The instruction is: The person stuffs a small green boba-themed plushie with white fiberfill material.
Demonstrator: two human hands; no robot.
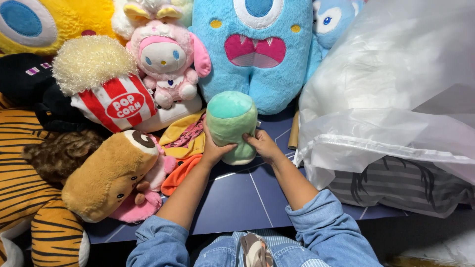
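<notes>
A small green plush toy (230, 121) with a teal top stands upright on the dark blue surface (232, 198) in the middle of the view. My left hand (213, 148) grips its left side and my right hand (263, 145) grips its lower right side. Both forearms reach forward from blue denim sleeves. The toy stands just in front of a big blue one-eyed monster plush (257, 49).
Plush toys crowd the left and back: a popcorn-box plush (106, 84), a pink bunny plush (166, 59), a brown bear-like plush (109, 173), a tiger plush (24, 188), a yellow plush (49, 20). At right a large clear plastic bag (396, 99) lies over a striped grey cushion (401, 185).
</notes>
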